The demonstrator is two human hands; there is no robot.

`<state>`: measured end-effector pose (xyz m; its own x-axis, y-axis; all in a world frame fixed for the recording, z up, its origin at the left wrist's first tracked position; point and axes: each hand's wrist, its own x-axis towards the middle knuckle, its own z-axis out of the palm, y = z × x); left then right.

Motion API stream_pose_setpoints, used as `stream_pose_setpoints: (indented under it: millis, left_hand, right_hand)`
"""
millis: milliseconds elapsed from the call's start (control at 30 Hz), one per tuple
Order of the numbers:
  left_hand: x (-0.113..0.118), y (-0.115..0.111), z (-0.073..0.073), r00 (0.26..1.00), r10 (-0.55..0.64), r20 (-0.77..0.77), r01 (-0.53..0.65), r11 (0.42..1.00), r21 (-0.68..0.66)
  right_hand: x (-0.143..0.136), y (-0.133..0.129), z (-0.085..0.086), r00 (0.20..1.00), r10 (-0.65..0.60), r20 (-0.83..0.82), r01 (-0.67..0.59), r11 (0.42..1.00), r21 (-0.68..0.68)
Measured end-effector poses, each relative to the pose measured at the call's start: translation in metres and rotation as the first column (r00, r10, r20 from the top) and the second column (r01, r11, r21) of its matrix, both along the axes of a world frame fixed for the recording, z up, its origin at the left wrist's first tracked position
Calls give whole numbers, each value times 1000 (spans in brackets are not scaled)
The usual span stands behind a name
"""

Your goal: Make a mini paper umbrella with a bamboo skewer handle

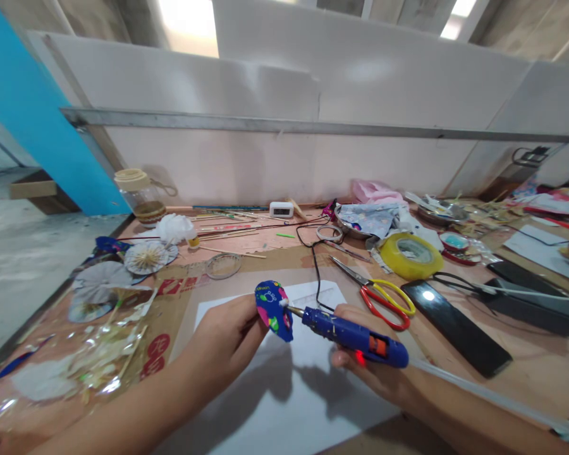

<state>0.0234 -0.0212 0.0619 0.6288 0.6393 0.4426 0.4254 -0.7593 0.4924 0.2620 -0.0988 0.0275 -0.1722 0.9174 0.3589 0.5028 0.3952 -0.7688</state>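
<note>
My left hand (227, 332) pinches a small dark blue fabric piece (271, 302) printed with colourful shapes, held up over the white paper (251, 398). In my right hand (365, 354) is a blue hot glue gun (341, 332), with a long clear glue stick (493, 395) trailing out of its back end. The metal nozzle meets the right edge of the fabric, where a whitish spot shows. A red light glows on the gun's underside. Most fingers of my right hand are hidden behind the gun.
To the right lie scissors (389, 306) with red and yellow handles, a yellow tape roll (410, 256) and a black phone (458, 325). Pleated fabric rosettes (149, 257) and plastic bags (109, 360) sit at left. A jar (142, 199) and thin sticks (232, 235) are farther back.
</note>
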Motion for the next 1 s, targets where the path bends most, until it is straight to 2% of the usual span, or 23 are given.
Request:
stream_pose_setpoints:
  millis: [200, 367, 633, 1000]
  left_hand:
    - [0, 0, -1, 999, -29, 12, 29, 999, -20]
    - [-2, 2, -3, 1000, 1, -13, -1, 998, -62]
    - [0, 0, -3, 1000, -19, -9, 18, 997, -73]
    - [3, 0, 0, 997, -73, 15, 73, 996, -58]
  right_hand:
    - [0, -1, 9, 1000, -11, 28, 12, 1000, -21]
    - [1, -2, 17, 998, -5, 62, 9, 998, -54]
    - [-1, -1, 1, 1000, 5, -24, -4, 1000, 26]
    - [1, -3, -2, 999, 25, -29, -24, 999, 33]
